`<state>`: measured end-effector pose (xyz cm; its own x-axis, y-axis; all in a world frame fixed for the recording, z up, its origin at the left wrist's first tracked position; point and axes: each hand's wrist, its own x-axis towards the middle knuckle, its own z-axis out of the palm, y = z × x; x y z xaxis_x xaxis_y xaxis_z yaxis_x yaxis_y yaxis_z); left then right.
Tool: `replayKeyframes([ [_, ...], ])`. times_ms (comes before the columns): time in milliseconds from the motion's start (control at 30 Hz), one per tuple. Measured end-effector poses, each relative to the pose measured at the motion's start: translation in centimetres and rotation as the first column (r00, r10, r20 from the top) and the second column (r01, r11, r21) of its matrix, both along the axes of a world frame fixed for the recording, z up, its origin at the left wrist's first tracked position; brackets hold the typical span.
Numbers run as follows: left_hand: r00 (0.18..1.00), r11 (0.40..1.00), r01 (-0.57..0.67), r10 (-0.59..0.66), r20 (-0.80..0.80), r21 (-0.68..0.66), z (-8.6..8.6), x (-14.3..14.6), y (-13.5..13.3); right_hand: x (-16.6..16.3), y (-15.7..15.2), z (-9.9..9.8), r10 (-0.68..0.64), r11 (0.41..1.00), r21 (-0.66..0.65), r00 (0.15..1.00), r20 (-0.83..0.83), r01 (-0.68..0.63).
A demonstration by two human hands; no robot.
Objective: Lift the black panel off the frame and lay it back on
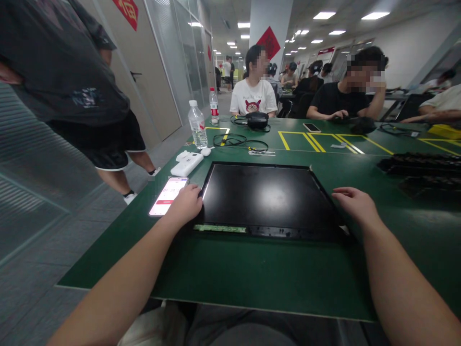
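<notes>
Green-topped table (252, 283) in a long open office, ceiling lights on. Nearest me, my two hands sit well apart at either near corner of a flat black panel (268, 197) lying face up on the table. My left hand (185, 204) rests on the panel's near left corner, fingers curled over the edge; can't tell if it's actually gripping. My right hand (355, 204) is at the near right corner, loose and open, touching or just above the edge, hard to say which. Just left of my left hand, a phone (168, 196) with its screen lit. Farther left, a white device (186, 163), then a water bottle (198, 125) and a second bottle (214, 105). Black cables (239, 141) past the panel's far edge. Far side: two people seated, one in a white shirt (254, 96), one in a black shirt (338, 101). Left, a person stands beside the table, dark shorts (104, 139).
</notes>
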<state>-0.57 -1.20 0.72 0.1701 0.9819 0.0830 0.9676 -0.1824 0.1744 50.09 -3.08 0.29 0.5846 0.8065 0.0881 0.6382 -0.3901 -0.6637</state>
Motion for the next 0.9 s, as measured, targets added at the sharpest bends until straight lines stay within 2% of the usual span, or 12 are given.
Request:
replayKeyframes([
  [133,1.0,1.0,-0.002,0.002,-0.004,-0.003,0.2,-0.2,0.1,0.1,0.5,-0.7,0.084,0.991,-0.11,0.995,0.047,-0.078],
  [267,1.0,1.0,-0.007,0.007,0.025,0.006,0.2,-0.5,0.2,-0.1,0.7,-1.4,0.134,0.987,-0.112,0.982,0.132,-0.119],
  [433,0.989,0.999,-0.002,-0.004,0.147,0.041,0.3,-0.3,0.3,0.3,1.0,-1.9,0.136,0.986,-0.112,0.982,0.134,-0.121],
  [600,0.952,0.998,-0.065,0.06,0.301,0.007,0.7,-0.3,0.4,0.3,1.0,-2.0,0.151,0.983,-0.127,0.98,0.13,-0.135],
  [733,0.821,0.975,-0.22,0.202,0.534,-0.031,0.6,-0.3,0.5,0.0,0.9,-2.0,0.144,0.984,-0.124,0.98,0.138,-0.127],
  [833,0.663,0.941,-0.321,0.306,0.684,-0.109,0.4,0.2,0.5,0.1,1.0,-2.1,0.14,0.984,-0.131,0.979,0.15,-0.12],
  [900,0.546,0.923,-0.338,0.35,0.762,-0.182,0.5,0.7,0.5,0.2,1.1,-2.2,0.139,0.984,-0.136,0.978,0.156,-0.118],
])
